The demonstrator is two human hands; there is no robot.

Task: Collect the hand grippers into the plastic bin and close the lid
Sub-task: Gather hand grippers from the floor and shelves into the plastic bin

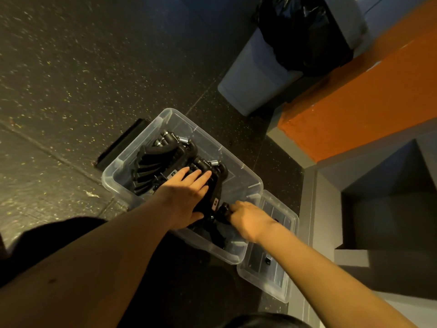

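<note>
A clear plastic bin (246, 176) stands open on the dark floor. Inside it, several black hand grippers (156, 159) with metal springs lie packed in a row at the left. My left hand (186, 197) reaches into the bin, its straight fingers pressing on a black hand gripper (216, 192) near the middle. My right hand (246, 218) is over the bin's near right side, fingers curled round the black handle of another hand gripper (223, 210). The clear lid (279, 271) lies on the floor against the bin's right side, partly under my right forearm.
A flat black object (123, 143) lies on the floor behind the bin's left edge. A grey trash can (260, 74) with a black bag stands at the back. An orange and grey wall structure (354, 110) rises at the right. Speckled dark floor (71, 67) spreads left.
</note>
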